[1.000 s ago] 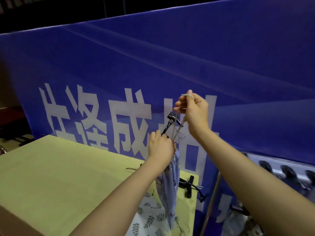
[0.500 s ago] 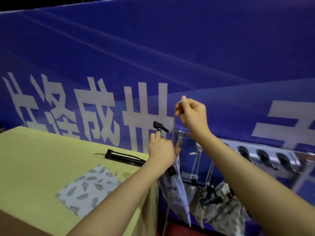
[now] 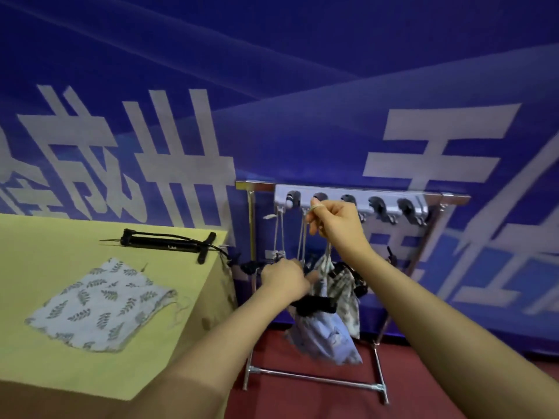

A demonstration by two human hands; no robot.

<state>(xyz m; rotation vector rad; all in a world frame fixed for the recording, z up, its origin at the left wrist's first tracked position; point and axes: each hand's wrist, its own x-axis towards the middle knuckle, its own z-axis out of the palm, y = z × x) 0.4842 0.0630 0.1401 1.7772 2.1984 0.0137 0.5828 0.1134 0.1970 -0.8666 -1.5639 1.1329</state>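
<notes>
My right hand (image 3: pixel 334 221) pinches the drawstring cord (image 3: pixel 302 237) of a light blue pouch (image 3: pixel 325 337) and holds it up just below the grey hook rail (image 3: pixel 351 204). My left hand (image 3: pixel 284 279) grips the gathered neck of that pouch, where a black pump handle (image 3: pixel 316 305) sticks out sideways. The pouch hangs in front of the metal rack (image 3: pixel 251 234). Behind it another leaf-print pouch (image 3: pixel 341 285) hangs by cords from the rail.
A yellow table (image 3: pixel 60 246) at the left carries a flat leaf-print pouch (image 3: pixel 99 303) and a black hand pump (image 3: pixel 169 244) near its far edge. A blue banner (image 3: pixel 272 86) with white characters stands behind everything. The rack's foot bars (image 3: pixel 314 379) rest on red floor.
The view has swung right and down, and the whole rack has come into sight. Both hands carried the pouch off the table's edge to the rack, my right hand lifting the cord to the hooks.
</notes>
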